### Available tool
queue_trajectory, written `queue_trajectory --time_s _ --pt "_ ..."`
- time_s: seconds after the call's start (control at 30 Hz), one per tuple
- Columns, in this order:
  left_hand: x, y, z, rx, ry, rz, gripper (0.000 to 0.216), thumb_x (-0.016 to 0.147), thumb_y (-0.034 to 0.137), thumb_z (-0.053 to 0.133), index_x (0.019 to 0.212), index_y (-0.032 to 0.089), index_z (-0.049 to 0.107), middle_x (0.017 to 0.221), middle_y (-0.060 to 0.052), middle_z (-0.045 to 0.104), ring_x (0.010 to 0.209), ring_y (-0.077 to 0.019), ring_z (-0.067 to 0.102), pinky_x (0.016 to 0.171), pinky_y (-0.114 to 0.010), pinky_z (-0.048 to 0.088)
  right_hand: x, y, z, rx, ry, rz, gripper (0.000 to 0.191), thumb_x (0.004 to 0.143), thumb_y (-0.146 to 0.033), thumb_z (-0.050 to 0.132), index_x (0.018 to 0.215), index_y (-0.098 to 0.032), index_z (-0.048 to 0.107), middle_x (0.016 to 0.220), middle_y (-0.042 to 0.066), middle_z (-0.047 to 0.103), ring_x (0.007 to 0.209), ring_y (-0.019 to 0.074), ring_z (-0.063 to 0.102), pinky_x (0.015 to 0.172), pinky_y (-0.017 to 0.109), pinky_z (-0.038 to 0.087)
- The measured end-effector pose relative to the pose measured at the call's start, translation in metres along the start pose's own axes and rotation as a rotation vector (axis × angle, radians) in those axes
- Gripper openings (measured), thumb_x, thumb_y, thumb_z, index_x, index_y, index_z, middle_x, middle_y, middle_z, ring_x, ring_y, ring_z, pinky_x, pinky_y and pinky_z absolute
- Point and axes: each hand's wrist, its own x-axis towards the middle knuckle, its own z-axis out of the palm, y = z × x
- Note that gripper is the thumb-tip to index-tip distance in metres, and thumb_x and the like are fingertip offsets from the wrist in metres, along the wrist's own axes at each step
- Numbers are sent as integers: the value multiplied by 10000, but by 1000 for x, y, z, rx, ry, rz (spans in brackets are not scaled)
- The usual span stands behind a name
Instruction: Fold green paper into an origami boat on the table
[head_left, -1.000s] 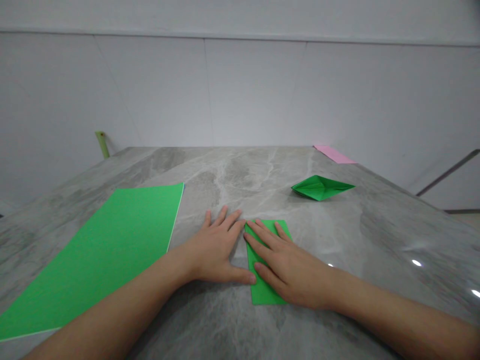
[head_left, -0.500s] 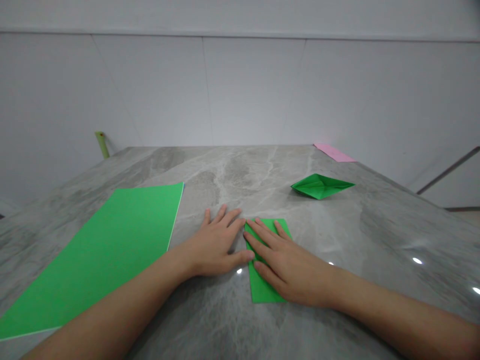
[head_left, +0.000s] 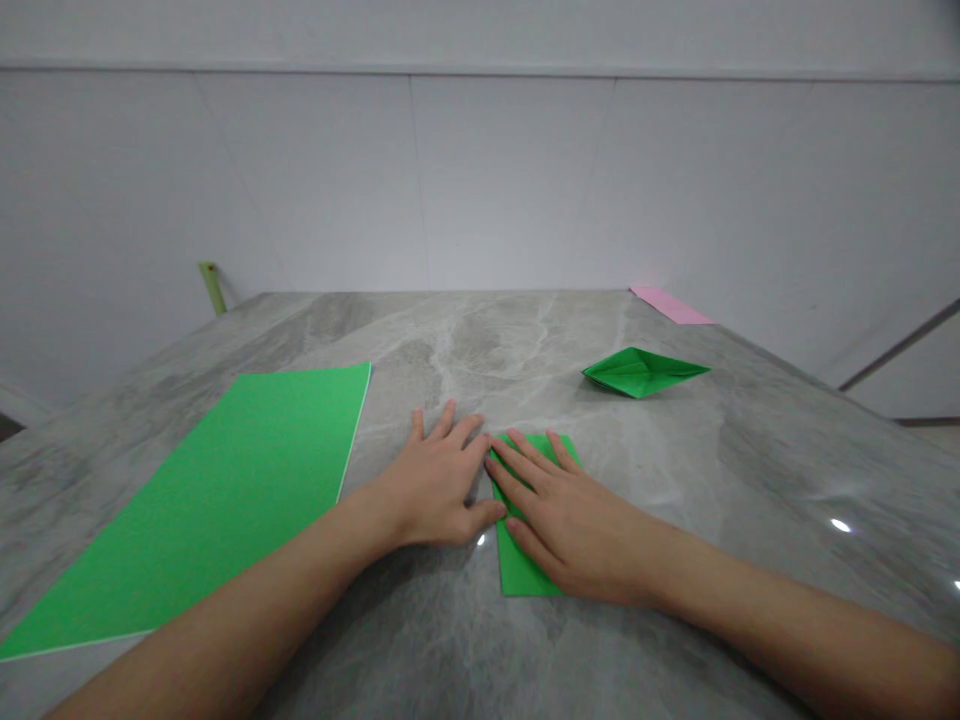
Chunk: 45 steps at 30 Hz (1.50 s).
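A small rectangle of green paper (head_left: 525, 572), seemingly folded, lies flat on the grey marbled table near the front middle. My right hand (head_left: 574, 515) rests on it with fingers spread, covering much of its surface. At the paper's left edge, my left hand (head_left: 442, 490) touches down with thumb and index fingertips, its other fingers fanned out over the table. Beyond my right hand sits a folded green paper boat shape (head_left: 641, 373), pointed at both ends.
A stack of large green paper sheets (head_left: 247, 480) lies to the left, partly behind my left forearm. Pink paper (head_left: 671, 305) is at the table's far right edge. The marbled table (head_left: 480, 340) ends at a white wall, with a light green strip (head_left: 212, 288) at far left.
Both hands stay on the small green paper, with only a slight shift of the fingers. The whole view has moved a little.
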Motion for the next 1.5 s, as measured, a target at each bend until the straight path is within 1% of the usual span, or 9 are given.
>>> queue_trajectory --time_s 0.2,0.57,0.8,0.9,1.03,1.3,1.37,1.43,1.5 --pt "5 3 -2 18 -9 3 722 831 559 517 1415 146 419 1578 -194 276 1452 -494 109 1060 -778 140 4 -1 -2 -39 -11 -7 587 966 -316 355 1488 -47 360 1569 228 281 1465 395 173 1139 672 150" --pt "6 3 -3 -47 -108 -143 766 798 555 528 1472 238 345 1640 -105 103 1443 -515 88 1020 -807 137 9 -19 -3 1 -3 93 710 909 -381 431 1467 46 329 1566 298 223 1454 452 151 1119 697 102" --pt "15 22 -12 65 -111 -286 576 857 323 579 1408 214 453 1575 -174 291 1367 -537 295 948 -779 325 19 -40 -6 -10 -26 238 868 861 -579 510 1523 -66 280 1586 245 217 1465 422 153 1135 679 90" --pt "20 30 -18 110 -91 -344 359 945 334 596 1263 170 560 1278 -111 576 1082 -253 609 894 -465 532 20 -40 -9 -24 -38 274 890 840 -635 516 1531 -121 290 1608 196 186 1475 401 133 1143 663 103" --pt "15 38 -22 110 -93 -412 349 945 332 599 1247 161 565 1242 -104 592 1043 -239 623 868 -445 544 15 -42 -9 -29 -46 284 863 848 -681 475 1534 -189 297 1613 166 199 1463 415 172 1115 701 128" --pt "13 34 -19 63 -109 -524 346 945 331 599 1246 164 567 1243 -103 592 1044 -238 623 868 -442 544 -9 -37 -10 -74 -76 276 945 839 -760 395 1527 -119 306 1584 197 271 1451 458 158 1093 735 51" --pt "16 33 -20 58 -120 -530 483 876 417 663 1317 258 545 1426 -122 484 1249 -367 508 990 -604 433 -20 -35 -12 -87 -96 277 946 843 -770 368 1526 -119 312 1577 195 288 1453 456 155 1093 735 38" --pt "20 32 -21 59 -144 -533 710 728 535 739 1378 379 499 1608 -86 236 1413 -544 172 1027 -803 155 -30 -35 -15 -96 -121 274 961 832 -780 377 1526 -119 315 1575 195 291 1456 457 141 1093 733 10" --pt "25 33 -23 73 -174 -535 816 659 552 752 1408 399 468 1643 -57 122 1419 -573 -6 1005 -836 3 -41 -35 -18 -99 -139 266 991 821 -787 393 1527 -97 305 1569 210 294 1458 460 128 1089 733 -21"
